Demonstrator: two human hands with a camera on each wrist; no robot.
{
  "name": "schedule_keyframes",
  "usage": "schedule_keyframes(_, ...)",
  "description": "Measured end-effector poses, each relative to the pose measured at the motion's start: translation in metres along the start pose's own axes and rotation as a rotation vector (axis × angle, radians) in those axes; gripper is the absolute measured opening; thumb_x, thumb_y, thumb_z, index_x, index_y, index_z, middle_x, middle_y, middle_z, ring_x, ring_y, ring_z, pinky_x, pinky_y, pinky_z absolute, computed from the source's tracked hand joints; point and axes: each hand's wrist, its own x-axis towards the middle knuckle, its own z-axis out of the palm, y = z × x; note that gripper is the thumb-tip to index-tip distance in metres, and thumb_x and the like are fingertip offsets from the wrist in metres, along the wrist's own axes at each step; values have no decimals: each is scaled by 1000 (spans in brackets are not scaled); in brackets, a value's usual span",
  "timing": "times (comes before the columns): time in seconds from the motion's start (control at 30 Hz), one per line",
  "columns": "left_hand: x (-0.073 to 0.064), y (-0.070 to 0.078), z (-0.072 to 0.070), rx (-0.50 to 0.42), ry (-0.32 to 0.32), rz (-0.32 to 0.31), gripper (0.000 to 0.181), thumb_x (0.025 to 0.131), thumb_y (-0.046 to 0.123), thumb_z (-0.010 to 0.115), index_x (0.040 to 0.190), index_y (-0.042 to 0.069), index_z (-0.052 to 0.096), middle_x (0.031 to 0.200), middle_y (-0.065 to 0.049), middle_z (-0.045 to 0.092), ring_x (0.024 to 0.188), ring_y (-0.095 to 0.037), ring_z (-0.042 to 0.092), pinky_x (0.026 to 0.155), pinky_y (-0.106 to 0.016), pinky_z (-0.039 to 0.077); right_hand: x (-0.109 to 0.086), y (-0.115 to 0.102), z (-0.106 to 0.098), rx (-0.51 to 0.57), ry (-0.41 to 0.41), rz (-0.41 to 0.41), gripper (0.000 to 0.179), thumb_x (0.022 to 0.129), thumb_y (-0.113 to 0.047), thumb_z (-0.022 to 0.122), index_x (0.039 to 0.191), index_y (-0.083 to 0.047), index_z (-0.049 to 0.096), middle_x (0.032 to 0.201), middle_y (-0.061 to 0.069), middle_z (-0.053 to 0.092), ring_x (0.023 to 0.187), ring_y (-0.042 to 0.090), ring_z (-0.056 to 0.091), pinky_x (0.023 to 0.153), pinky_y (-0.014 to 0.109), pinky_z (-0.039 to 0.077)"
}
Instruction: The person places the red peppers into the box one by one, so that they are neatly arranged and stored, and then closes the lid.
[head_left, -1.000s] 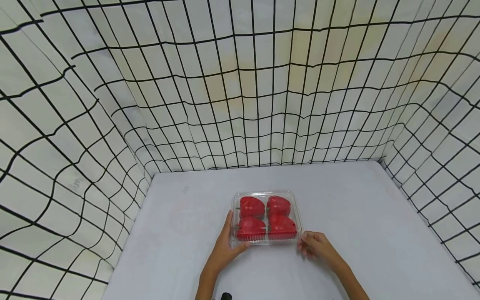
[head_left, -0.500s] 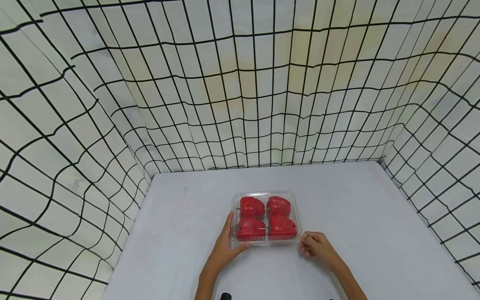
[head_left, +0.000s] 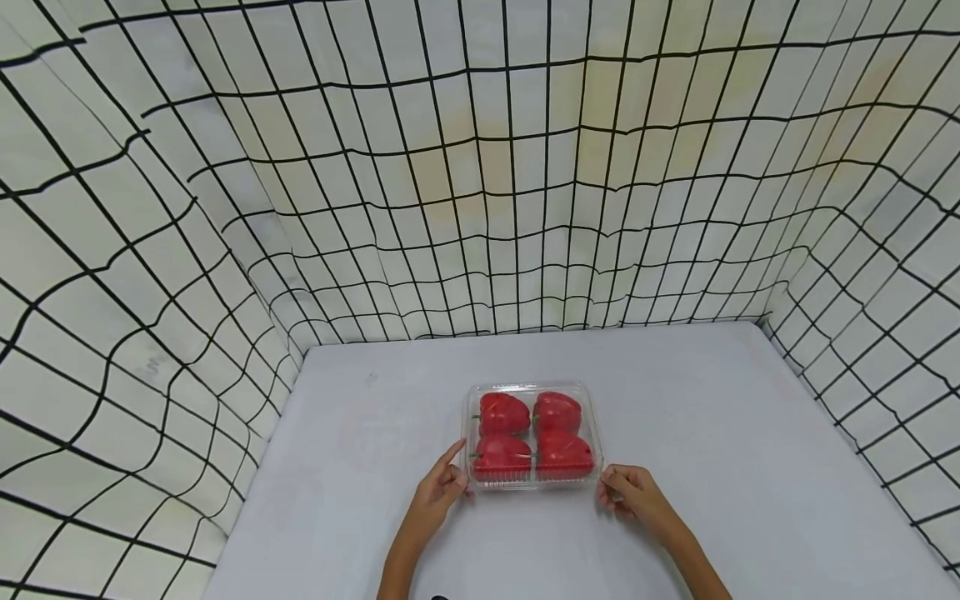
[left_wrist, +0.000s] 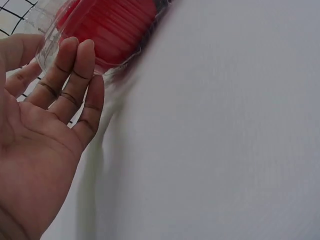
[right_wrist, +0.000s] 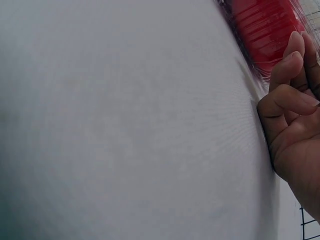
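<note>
A clear plastic clamshell box [head_left: 533, 481] with several red bell peppers [head_left: 501, 457] inside sits on the white table. Its lid looks closed over them. At the box's near left corner, my left hand [head_left: 432, 497] pinches the edge between thumb and fingers, the index finger stretched along the left side. The left wrist view shows the fingertips against the clear wall of the box [left_wrist: 49, 52]. My right hand [head_left: 633, 500], its fingers curled, pinches the near right corner. In the right wrist view its thumb is largely hidden.
White cloth covers the table [head_left: 375, 433]. A black grid net [head_left: 517, 242] over white sheeting rises behind it and along both sides. The tip of a small black object [head_left: 439, 597] shows at the bottom edge.
My left hand has slid from the box's left side and front down to its near left corner, drawing its fingers in. The box and my right hand stay nearly still.
</note>
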Motion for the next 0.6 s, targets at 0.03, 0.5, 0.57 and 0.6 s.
schedule_keyframes(0.03, 0, 1, 1, -36, -4, -18, 55, 101, 9, 52, 151, 5, 31, 85, -17, 54, 79, -15, 63, 79, -30, 59, 0, 0, 0, 0, -2, -4, 40, 101, -14, 45, 89, 23, 50, 69, -6, 61, 59, 3, 53, 45, 16, 34)
schedule_keyframes(0.5, -1, 4, 3, -133, 56, -115, 68, 97, 5, 57, 155, 17, 23, 82, -8, 58, 76, -12, 64, 76, -28, 60, -3, -3, 1, -28, 17, -4, 42, 103, -18, 45, 91, 21, 53, 71, -7, 63, 61, 3, 53, 44, 16, 35)
schedule_keyframes(0.57, 0, 4, 2, -122, 54, -141, 70, 97, 6, 58, 155, 15, 20, 84, -10, 61, 76, -13, 66, 78, -29, 60, -4, -4, -2, -45, 17, 19, 46, 104, -23, 43, 90, 19, 55, 70, -4, 62, 59, 4, 53, 43, 16, 34)
schedule_keyframes(0.6, 0, 5, 1, -111, 56, -157, 71, 97, 6, 58, 156, 14, 19, 85, -12, 61, 76, -15, 67, 78, -29, 60, -5, -6, -3, -53, 32, 34, 48, 104, -26, 42, 90, 18, 56, 70, -2, 62, 58, 5, 53, 43, 17, 34)
